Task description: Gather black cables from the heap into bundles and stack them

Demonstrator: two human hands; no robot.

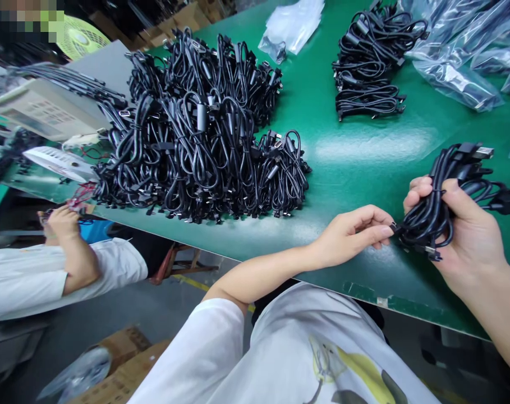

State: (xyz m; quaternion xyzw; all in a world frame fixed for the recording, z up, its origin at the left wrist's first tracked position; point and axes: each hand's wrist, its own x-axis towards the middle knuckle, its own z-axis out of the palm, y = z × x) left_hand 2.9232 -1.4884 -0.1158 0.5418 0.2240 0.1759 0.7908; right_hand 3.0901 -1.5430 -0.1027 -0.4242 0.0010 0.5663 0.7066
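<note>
**Pinch and clasp at the right of the green counter (pixel 355 151)**

At the far left, a co-worker's hand (pixel 61 224), below a white sleeve, sits by a tangle of red wires (pixel 80 196) off the counter's edge. Moving right, a large heap of black cables (pixel 196 134) lies loose and looped, taking up most of the counter's left side. Beyond it lies a much smaller stack of black cables (pixel 368 67), flatter and tidier, and further right, clear plastic bags (pixel 456 50) hold more dark cable. Far more cable lies in the heap than in the stack.

Your left grip (pixel 351 235) is narrow, its thumb and fingers pinching a small cable end (pixel 394 228) at the near side of a looped black cable bundle (pixel 431 207). It looks like a plug, though your fingers partly hide it. Your right grip (pixel 460 235) is closed around the bundle's middle, with a USB plug (pixel 484 151) and a black block connector (pixel 507 202) sticking out beyond it.
</note>
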